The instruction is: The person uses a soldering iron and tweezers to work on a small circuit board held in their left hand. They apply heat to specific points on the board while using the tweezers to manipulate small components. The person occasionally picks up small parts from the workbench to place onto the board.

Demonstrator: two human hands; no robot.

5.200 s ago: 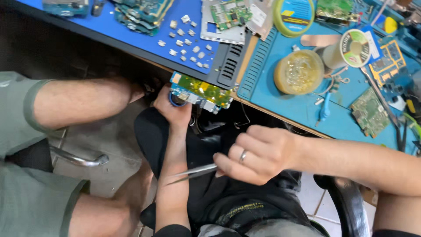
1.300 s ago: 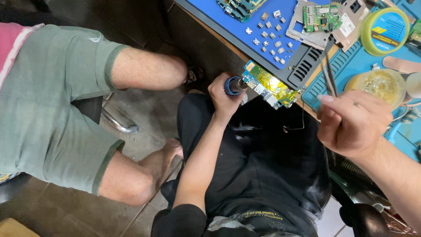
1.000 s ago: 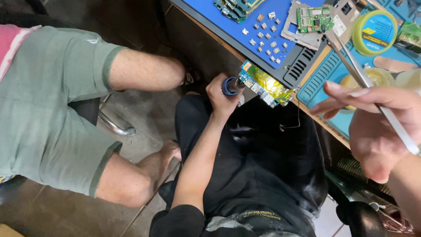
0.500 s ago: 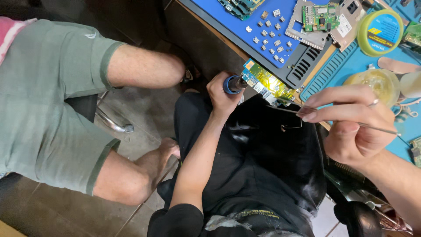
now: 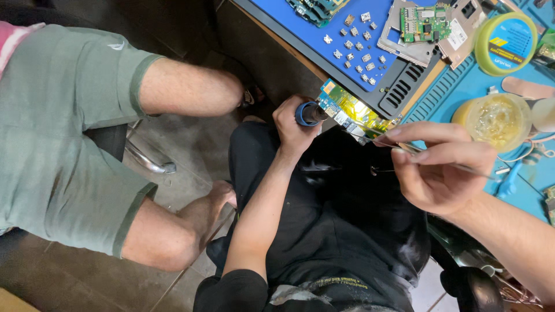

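At bench edge | left hand [image 5: 293,122] fingers clamped on circuit board [image 5: 348,111] | right hand [image 5: 442,173] fingers clamped on tweezers [image 5: 407,147]

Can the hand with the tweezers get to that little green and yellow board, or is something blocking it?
Probably yes. The right hand holds the tweezers with their tip already at the edge of the circuit board, and nothing lies between them. The left hand grips the board's other end.

The left hand [image 5: 295,124] holds a blue-handled tool [image 5: 309,113] against a green circuit board [image 5: 350,111]. The right hand [image 5: 442,170] pinches metal tweezers [image 5: 416,148] beside it.
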